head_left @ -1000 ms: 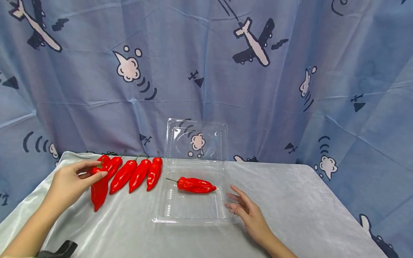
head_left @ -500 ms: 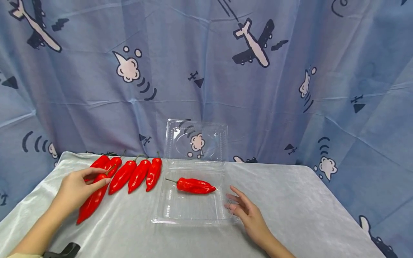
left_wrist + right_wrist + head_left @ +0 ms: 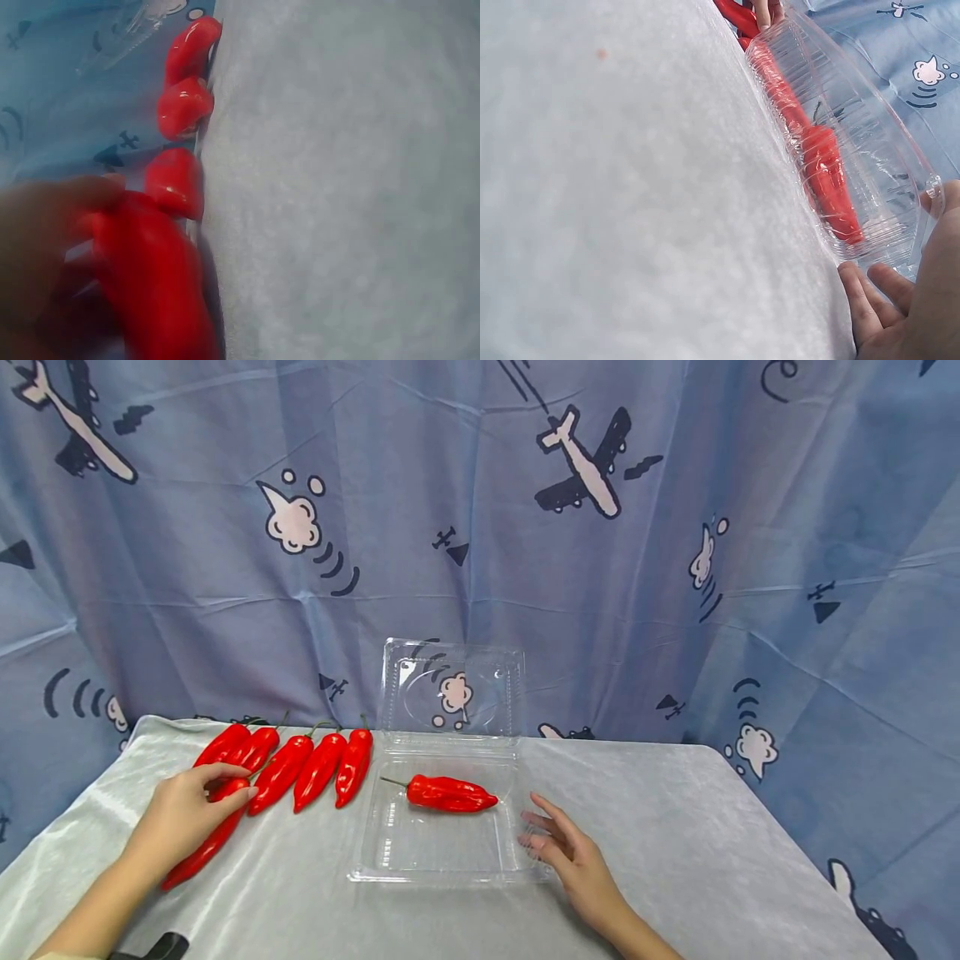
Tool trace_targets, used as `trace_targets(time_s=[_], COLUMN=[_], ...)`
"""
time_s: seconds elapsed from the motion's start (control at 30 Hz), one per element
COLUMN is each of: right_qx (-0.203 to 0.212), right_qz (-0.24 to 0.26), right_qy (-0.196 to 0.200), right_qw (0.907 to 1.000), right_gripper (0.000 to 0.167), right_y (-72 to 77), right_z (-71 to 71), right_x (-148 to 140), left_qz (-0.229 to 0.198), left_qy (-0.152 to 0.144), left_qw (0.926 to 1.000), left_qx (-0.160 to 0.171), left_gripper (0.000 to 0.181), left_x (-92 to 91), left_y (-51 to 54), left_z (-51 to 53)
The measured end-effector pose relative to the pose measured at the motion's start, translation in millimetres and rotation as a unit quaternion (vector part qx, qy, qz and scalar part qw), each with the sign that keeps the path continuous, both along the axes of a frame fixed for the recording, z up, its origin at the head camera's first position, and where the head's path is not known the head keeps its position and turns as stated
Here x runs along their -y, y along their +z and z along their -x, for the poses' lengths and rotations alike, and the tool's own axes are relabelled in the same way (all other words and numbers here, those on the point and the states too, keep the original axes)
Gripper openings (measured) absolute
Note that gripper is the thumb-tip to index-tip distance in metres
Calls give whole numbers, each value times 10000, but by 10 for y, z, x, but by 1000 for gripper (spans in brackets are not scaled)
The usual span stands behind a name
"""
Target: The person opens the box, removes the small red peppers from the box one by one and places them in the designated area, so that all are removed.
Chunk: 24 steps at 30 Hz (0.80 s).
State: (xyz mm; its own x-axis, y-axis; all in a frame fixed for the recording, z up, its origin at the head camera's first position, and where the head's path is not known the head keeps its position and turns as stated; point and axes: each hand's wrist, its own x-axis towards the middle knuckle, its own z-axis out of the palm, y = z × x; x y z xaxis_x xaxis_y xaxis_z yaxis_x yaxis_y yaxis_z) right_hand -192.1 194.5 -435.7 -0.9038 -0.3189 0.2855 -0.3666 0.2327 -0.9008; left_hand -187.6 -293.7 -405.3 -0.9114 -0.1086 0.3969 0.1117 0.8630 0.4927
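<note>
My left hand (image 3: 180,814) pinches a glossy red chili pepper (image 3: 201,858) near its stem end, and the tip points down toward me. In the left wrist view that pepper (image 3: 161,285) fills the lower left. Several more red chili peppers (image 3: 318,772) lie side by side just beyond it. Right of them a clear plastic clamshell box (image 3: 431,868) stands with its lid (image 3: 453,685) raised. One red chili pepper (image 3: 450,794) lies crosswise inside, stem to the left. Loosely extended, the fingers of my right hand (image 3: 585,868) rest against the box's right side.
A pale grey cloth (image 3: 660,827) covers the table. Behind it hangs a blue curtain (image 3: 420,568) printed with planes and clouds. Part of a black object (image 3: 167,946) shows by the left forearm.
My left hand has drawn the pinched pepper away from the row, toward me and slightly right, and its tip has swung left. My right hand stays at the box.
</note>
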Motion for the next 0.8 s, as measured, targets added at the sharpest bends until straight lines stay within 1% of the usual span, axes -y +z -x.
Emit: trace_targets(time_s=[0.07,0.3,0.53,0.7,0.8], right_qx=[14,19,-37,125,168], right_qz=[1,-3,-23,-21,2], right_qy=[0,14,-4,-106,-117], right_qw=[10000,10000,10000,9999,9998], right_gripper=[56,56,56,56,56], right_y=[-2,-9,-17,-18,-16], right_z=[0,-2,-3,0,0], right_x=[1,2,-9,-5,3], left_qz=[66,149,169,198,236], left_qy=[22,72,67,72,84], left_qw=[10000,9998,9998,9997,9995], left_qx=[-19,136,108,116,215], left_gripper=[26,26,25,23,23], left_x=[5,6,-9,-13,-10], left_y=[-8,-15,-19,1,25], left_z=[0,-13,-12,-20,-30])
